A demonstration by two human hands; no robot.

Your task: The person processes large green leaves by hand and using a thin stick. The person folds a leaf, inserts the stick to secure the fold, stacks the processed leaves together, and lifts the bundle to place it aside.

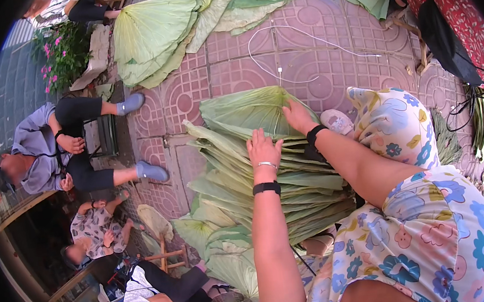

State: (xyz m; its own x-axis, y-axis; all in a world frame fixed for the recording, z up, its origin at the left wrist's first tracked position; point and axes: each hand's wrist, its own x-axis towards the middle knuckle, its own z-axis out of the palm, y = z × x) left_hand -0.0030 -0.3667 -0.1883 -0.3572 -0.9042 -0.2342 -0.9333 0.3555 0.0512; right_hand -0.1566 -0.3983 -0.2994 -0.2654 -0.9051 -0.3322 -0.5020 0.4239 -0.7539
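A folded lotus leaf (pixel 238 112), large and pale green with veins fanning out, lies over the far end of a thick pile of folded lotus leaves (pixel 238 169) in front of me. My left hand (pixel 264 149) presses on the pile near this leaf's lower edge, fingers spread and holding nothing. To its right, my right hand (pixel 299 116) rests on the leaf near the point where the veins meet. Its fingers look stretched out over the surface. Dark bands circle both wrists, and a metal bracelet is on the left one.
More lotus leaves (pixel 155 40) spread across the far pavement. A white cord (pixel 331 44) curves over the pink tiles (pixel 228 71). Seated people (pixel 34 145) are along the left. At the far right stands a person in red patterned clothes (pixel 449 3). A wooden stool (pixel 164 254) is at lower left.
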